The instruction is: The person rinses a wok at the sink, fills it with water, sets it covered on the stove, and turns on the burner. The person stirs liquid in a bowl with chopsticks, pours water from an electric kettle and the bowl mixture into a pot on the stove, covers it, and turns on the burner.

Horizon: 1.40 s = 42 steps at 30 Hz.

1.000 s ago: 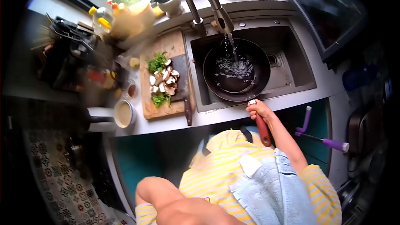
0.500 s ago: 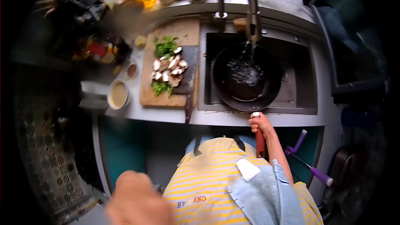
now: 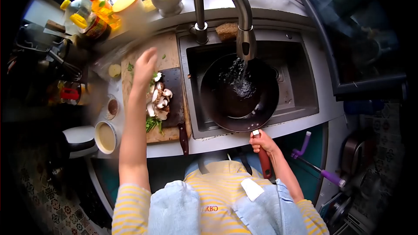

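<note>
My right hand [image 3: 263, 142] is wrapped round the red-brown handle of a dark frying pan [image 3: 213, 100], which rests in the sink. Water from the faucet [image 3: 246, 41] runs into the pan and splashes on its bottom. My left hand [image 3: 145, 66] is raised above the wooden cutting board [image 3: 163, 54], slightly blurred, its fingers stretched forward with nothing visible in them. Below and beside it, cut mushrooms [image 3: 159, 100] and chopped greens [image 3: 153, 124] lie on the board. A knife [image 3: 183, 138] with a dark handle lies along the board's right side; its broad blade is partly under the mushrooms.
A mortar with pestle [image 3: 167, 1], bottles [image 3: 102, 8] and a lidded tub [image 3: 127, 3] stand along the window ledge. A brown sponge [image 3: 227, 31] sits behind the sink. At the left are a bowl of pale liquid [image 3: 106, 137] and a small dish [image 3: 112, 107].
My left hand has swung from low near my body up over the cutting board. My view has shifted. My right hand still grips the pan handle, and the water keeps running.
</note>
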Each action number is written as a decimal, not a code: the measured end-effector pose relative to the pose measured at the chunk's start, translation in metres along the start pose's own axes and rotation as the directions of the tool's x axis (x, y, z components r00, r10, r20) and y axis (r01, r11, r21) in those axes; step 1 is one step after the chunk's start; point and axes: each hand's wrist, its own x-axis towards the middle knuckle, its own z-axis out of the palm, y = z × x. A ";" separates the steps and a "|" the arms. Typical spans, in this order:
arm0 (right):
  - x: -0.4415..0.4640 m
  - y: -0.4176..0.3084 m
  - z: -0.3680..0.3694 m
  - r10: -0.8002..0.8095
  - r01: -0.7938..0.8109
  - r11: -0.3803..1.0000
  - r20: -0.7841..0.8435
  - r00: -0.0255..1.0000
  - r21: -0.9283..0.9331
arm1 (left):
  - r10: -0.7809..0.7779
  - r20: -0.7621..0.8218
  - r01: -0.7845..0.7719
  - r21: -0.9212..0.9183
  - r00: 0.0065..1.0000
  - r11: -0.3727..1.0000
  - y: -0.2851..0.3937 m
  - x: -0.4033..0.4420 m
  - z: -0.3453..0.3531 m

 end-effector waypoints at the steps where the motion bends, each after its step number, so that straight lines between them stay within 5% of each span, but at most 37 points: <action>1: 0.000 0.001 0.002 -0.004 0.004 1.000 0.008 1.000 0.014 | 0.056 -0.025 -0.053 0.097 0.998 0.994 -0.010 0.034 0.017; 2: 0.000 0.002 0.007 -0.010 0.010 0.999 0.015 1.000 0.032 | 0.116 -0.040 -0.106 0.195 0.992 0.975 -0.014 0.062 0.035; 4: -0.002 0.000 0.017 0.000 0.000 0.997 0.009 1.000 0.083 | -0.018 -0.069 0.047 0.451 0.997 0.891 0.006 0.093 0.062; 10: -0.007 -0.007 0.041 -0.032 0.024 0.985 0.039 0.999 0.168 | -0.185 0.000 0.150 0.587 0.983 0.796 -0.017 0.147 0.105; 21: -0.001 -0.017 0.053 -0.078 0.073 0.977 0.019 0.997 0.201 | -0.074 0.109 -0.009 0.616 0.991 0.788 -0.001 0.143 0.101; 25: 0.003 -0.021 0.060 -0.098 0.099 0.973 -0.013 0.995 0.210 | -0.031 0.162 -0.042 0.431 0.986 0.901 -0.007 0.148 0.094; 29: 0.014 -0.008 0.048 -0.072 0.072 0.952 -0.009 0.997 0.297 | -0.010 0.380 -0.154 0.397 0.925 0.905 -0.013 0.166 0.082; 30: 0.014 -0.006 0.049 -0.066 0.078 0.943 -0.046 0.997 0.324 | -0.049 0.503 -0.054 0.187 0.863 0.981 -0.005 0.161 0.074; 34: 0.013 -0.010 0.058 -0.099 0.114 0.960 -0.069 0.993 0.254 | -0.199 0.421 0.061 0.319 0.885 0.946 0.006 0.150 0.068; 37: 0.007 -0.013 0.062 -0.098 0.127 0.956 -0.118 0.988 0.264 | -0.103 0.431 -0.055 0.340 0.897 0.939 -0.010 0.161 0.076; 42: 0.004 -0.013 0.061 -0.129 0.144 0.955 -0.075 0.989 0.259 | -0.149 0.360 0.043 0.287 0.921 0.957 -0.004 0.156 0.081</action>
